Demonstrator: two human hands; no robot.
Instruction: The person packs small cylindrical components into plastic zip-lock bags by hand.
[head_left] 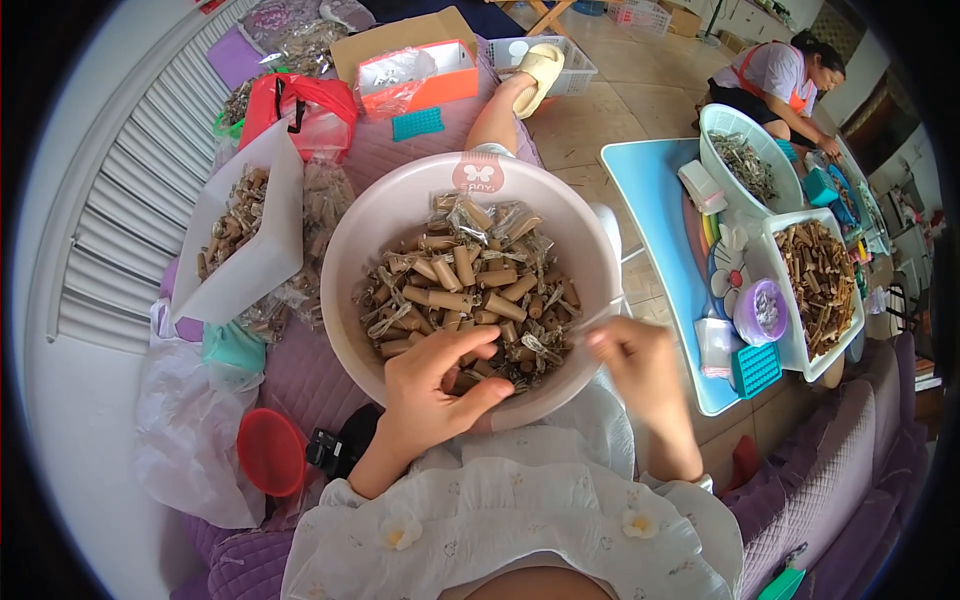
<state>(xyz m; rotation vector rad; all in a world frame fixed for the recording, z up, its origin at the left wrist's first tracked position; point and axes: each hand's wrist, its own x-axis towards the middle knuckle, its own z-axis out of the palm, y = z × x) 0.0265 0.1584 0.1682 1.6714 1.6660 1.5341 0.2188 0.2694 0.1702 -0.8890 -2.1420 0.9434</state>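
Observation:
A large pale pink basin (pixel 345 250) sits in front of me, heaped with small tan cylinders (pixel 465 268) that have thin wire or cord bits among them. Some of the cylinders are in clear plastic bags (pixel 520 222). Over the near left part of the heap is my left hand (pixel 430 385), thumb and fingers apart, with nothing visible in its grip. My right hand (pixel 645 365) is at the basin's right rim, blurred, its fingers curled together. A faint clear strip shows by its fingertips; what it holds, if anything, I cannot make out.
On the left lie a white tub (pixel 270 215) of cylinders, a red bowl (pixel 270 452) and a white plastic bag (pixel 190 430). To the right, a blue table (pixel 655 240) bears a pale green basin (pixel 712 125) and a white tray (pixel 785 320). A person (pixel 775 85) sits beyond.

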